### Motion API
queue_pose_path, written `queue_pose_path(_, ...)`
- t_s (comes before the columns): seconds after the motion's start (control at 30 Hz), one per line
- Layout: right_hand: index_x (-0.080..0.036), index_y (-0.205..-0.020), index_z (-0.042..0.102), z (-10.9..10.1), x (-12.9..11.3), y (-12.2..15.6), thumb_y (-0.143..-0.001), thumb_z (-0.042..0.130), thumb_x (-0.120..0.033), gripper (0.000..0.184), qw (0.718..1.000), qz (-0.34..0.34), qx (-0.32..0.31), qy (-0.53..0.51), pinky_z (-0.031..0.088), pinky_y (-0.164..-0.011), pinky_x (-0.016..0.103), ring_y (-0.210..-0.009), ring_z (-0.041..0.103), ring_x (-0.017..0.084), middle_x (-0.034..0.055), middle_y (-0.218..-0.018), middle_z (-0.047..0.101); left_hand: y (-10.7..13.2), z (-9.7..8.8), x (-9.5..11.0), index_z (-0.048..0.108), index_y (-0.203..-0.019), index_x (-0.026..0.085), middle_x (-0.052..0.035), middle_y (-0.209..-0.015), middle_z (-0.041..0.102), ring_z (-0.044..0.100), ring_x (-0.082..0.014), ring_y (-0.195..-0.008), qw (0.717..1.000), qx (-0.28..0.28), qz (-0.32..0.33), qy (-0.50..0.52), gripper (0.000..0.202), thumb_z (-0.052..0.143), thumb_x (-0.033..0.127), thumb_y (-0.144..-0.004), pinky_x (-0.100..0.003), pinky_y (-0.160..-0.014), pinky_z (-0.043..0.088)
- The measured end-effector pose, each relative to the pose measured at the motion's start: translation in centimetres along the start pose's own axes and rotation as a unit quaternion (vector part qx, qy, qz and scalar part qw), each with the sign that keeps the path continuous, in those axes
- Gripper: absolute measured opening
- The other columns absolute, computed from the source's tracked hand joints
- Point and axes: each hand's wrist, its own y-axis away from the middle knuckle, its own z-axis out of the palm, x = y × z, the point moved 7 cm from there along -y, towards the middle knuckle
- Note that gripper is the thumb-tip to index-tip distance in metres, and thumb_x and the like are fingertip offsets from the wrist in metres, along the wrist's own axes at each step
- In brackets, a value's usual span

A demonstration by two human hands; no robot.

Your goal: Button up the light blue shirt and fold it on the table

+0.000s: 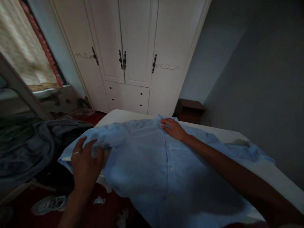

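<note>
A light blue button-up shirt [140,164] lies spread front side up on a white table, its collar toward the far edge. My right hand [174,128] is at the collar, its fingers closed on the cloth beside the top of the button placket. Over the sleeve [104,136] on the left, my left hand [86,161] hovers with fingers curved and apart, a ring on one of them; nothing is in it. The other sleeve [247,152] stretches to the right, somewhat rumpled, partly behind my right forearm.
The white table [228,134] shows around the shirt. Beyond it stand a white wardrobe [137,41] and a small brown cabinet [191,109]. Dark clothes [45,145] are heaped at left. A shoe [51,204] sits on the red floor; a curtained window [28,47] is upper left.
</note>
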Motion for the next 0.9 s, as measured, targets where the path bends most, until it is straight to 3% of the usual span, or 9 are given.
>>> queue_pose_path(0.17, -0.021, -0.111, 0.062, -8.3, 5.6, 12.1, -0.092, 0.047, -0.037, 0.029, 0.99, 0.119, 0.067, 0.037, 0.048, -0.092, 0.041, -0.1, 0.061, 0.023, 0.0103, -0.108, 0.066, -1.8, 4.7, 6.5, 0.06, -0.11, 0.017, -0.0163, -0.13, 0.052, 0.05, -0.0345, -0.121, 0.989, -0.097, 0.09, 0.065, 0.035, 0.047, 0.041, -0.087, -0.054, -0.101, 0.044)
queue_pose_path(0.3, -0.019, -0.12, 0.058, -14.4, 10.9, 20.5, -0.081, 0.046, -0.02, 0.041, 0.969, 0.193, 0.106, 0.115, 0.046, -0.097, 0.044, -0.107, 0.059, 0.026, 0.0114, -0.117, 0.063, -1.6, 9.1, 13.3, 0.059, -0.114, 0.017, -0.016, -0.131, 0.052, 0.05, -0.0315, -0.122, 0.965, -0.171, 0.168, 0.11, 0.041, 0.045, 0.045, -0.088, -0.05, -0.103, 0.042)
queue_pose_path(0.4, -0.013, -0.131, 0.051, -17.7, 15.9, 26.0, -0.066, 0.046, -0.011, 0.065, 0.942, 0.268, 0.074, 0.187, 0.039, -0.106, 0.048, -0.123, 0.051, 0.03, 0.0155, -0.132, 0.055, -0.5, 12.1, 19.3, 0.057, -0.119, 0.017, -0.0149, -0.133, 0.051, 0.05, -0.0288, -0.123, 0.936, -0.234, 0.229, 0.134, 0.041, 0.045, 0.042, -0.089, -0.048, -0.104, 0.042)
queue_pose_path(0.5, -0.011, -0.134, 0.049, -20.2, 20.2, 30.6, -0.064, 0.048, -0.011, 0.071, 0.915, 0.337, 0.024, 0.219, 0.037, -0.106, 0.055, -0.128, 0.046, 0.034, 0.0196, -0.139, 0.05, 1.4, 14.8, 25.3, 0.053, -0.126, 0.015, -0.0168, -0.141, 0.045, 0.049, -0.029, -0.125, 0.898, -0.299, 0.292, 0.14, 0.044, 0.046, 0.039, -0.09, -0.048, -0.103, 0.042)
queue_pose_path(0.6, -0.016, -0.134, 0.051, -22.2, 22.8, 34.1, -0.058, 0.052, -0.011, 0.076, 0.905, 0.365, -0.016, 0.217, 0.04, -0.103, 0.057, -0.131, 0.044, 0.036, 0.0174, -0.142, 0.048, 3.8, 17.1, 30.4, 0.05, -0.131, 0.015, -0.0176, -0.147, 0.039, 0.042, -0.0298, -0.133, 0.857, -0.345, 0.355, 0.142, 0.048, 0.047, 0.041, -0.09, -0.046, -0.106, 0.038)
queue_pose_path(0.7, -0.021, -0.13, 0.055, -23.6, 23.7, 36.2, -0.054, 0.053, -0.012, 0.077, 0.91, 0.361, -0.035, 0.202, 0.042, -0.102, 0.054, -0.128, 0.048, 0.034, 0.0126, -0.138, 0.053, 6.1, 19.0, 34.3, 0.049, -0.132, 0.014, -0.0186, -0.148, 0.039, 0.037, -0.0282, -0.137, 0.815, -0.386, 0.407, 0.148, 0.053, 0.044, 0.047, -0.092, -0.044, -0.11, 0.034)
queue_pose_path(0.8, -0.022, -0.121, 0.062, -23.8, 23.5, 36.7, -0.061, 0.055, -0.017, 0.06, 0.929, 0.326, -0.026, 0.172, 0.04, -0.105, 0.049, -0.121, 0.056, 0.029, 0.0106, -0.13, 0.06, 7.8, 20.5, 36.8, 0.049, -0.132, 0.012, -0.0189, -0.145, 0.043, 0.037, -0.0271, -0.137, 0.784, -0.409, 0.438, 0.161, 0.054, 0.042, 0.049, -0.092, -0.043, -0.111, 0.032)
queue_pose_path(0.9, -0.022, -0.106, 0.069, -23.2, 23.1, 36.4, -0.075, 0.054, -0.027, 0.035, 0.941, 0.304, -0.006, 0.152, 0.04, -0.105, 0.045, -0.114, 0.06, 0.027, 0.0102, -0.118, 0.068, 8.5, 22.1, 37.7, 0.048, -0.133, 0.012, -0.0198, -0.143, 0.046, 0.038, -0.0288, -0.136, 0.789, -0.41, 0.433, 0.147, 0.057, 0.039, 0.051, -0.093, -0.044, -0.111, 0.031)
